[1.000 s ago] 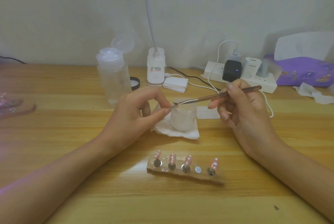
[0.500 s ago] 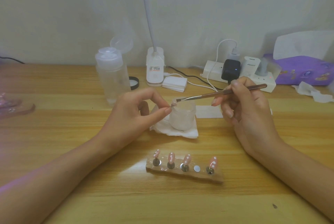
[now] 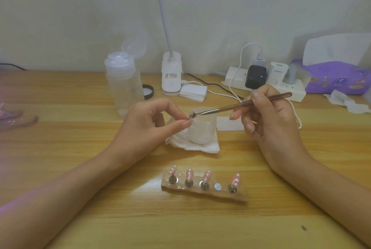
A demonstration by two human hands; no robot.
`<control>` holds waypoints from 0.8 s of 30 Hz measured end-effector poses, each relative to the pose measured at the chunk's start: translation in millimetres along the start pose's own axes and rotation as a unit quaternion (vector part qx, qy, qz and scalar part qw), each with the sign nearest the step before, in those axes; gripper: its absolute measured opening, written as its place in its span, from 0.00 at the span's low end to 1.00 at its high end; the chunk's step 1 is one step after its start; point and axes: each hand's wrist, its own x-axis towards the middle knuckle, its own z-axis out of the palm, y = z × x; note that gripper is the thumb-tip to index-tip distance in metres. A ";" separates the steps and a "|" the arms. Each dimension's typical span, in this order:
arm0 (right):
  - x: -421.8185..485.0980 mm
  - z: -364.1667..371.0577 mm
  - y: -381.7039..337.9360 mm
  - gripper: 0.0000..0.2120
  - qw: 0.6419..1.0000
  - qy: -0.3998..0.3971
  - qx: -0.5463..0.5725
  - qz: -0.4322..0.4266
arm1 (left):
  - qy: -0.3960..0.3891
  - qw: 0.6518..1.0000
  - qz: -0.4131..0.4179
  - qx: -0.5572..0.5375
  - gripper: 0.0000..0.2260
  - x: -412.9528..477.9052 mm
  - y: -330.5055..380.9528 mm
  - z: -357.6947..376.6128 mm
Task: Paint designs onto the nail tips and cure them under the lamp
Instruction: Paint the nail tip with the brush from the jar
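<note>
Brush [image 3: 236, 106] edged left onto nail tip [image 3: 189, 117], pinched by left hand [image 3: 148, 126] beside jar [image 3: 202, 130]; right hand [image 3: 267, 120] grips its handle. Tip likely light, stiff, slippery: hold edges.

We're at a home desk, by the looks: wooden tabletop [image 3: 60, 148] against a plain wall [image 3: 80, 7], power strip [image 3: 232, 80] packed w/ chargers [image 3: 255, 77], purple tissue pack [image 3: 337, 78], gooseneck lamp [image 3: 171, 74], clear pump bottle [image 3: 122, 88] & a small nail-tip stand [image 3: 200, 194] w/ painted tips [image 3: 189, 174] – a DIY hobby corner.
</note>
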 end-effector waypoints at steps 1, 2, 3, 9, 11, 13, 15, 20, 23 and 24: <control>0.3 -0.5 0.6 0.12 1.000 0.005 -0.007 0.002 | 0.001 1.000 0.001 -0.001 0.09 0.1 0.1 0.0; 0.6 -0.9 1.3 0.12 1.000 0.009 -0.013 0.003 | 0.001 1.000 0.001 -0.002 0.09 -0.2 -0.1 -0.1; 0.9 -1.6 1.7 0.12 1.000 0.012 -0.017 0.005 | -0.001 1.000 0.002 -0.002 0.09 -0.1 -0.6 -0.1; 2.1 -4.4 1.7 0.12 1.000 0.026 -0.015 0.009 | 0.012 1.000 0.008 0.004 0.05 -1.4 -0.4 -1.7; 2.3 -5.0 0.7 0.12 0.999 0.033 0.004 0.015 | 0.062 0.998 0.022 -0.019 0.04 -0.2 4.7 -4.2; 2.4 -5.2 0.2 0.12 0.999 0.037 0.015 0.022 | 0.103 0.992 0.043 -0.050 0.04 1.8 15.7 -8.0; 2.3 -4.9 0.2 0.12 0.999 0.036 0.017 0.025 | 0.105 0.989 0.079 -0.068 0.04 2.6 30.7 -11.4; 1.2 -4.2 -0.2 0.13 0.999 0.032 0.022 0.026 | -0.038 0.985 0.164 0.028 0.01 -6.1 72.4 -4.7; 0.9 -4.1 -0.7 0.13 0.999 0.032 0.026 0.027 | -0.132 0.966 0.190 0.111 0.01 -18.0 78.9 6.8; 1.1 -3.9 -0.9 0.13 0.999 0.032 0.028 0.028 | -0.147 0.960 0.199 0.134 0.01 -22.7 77.4 10.9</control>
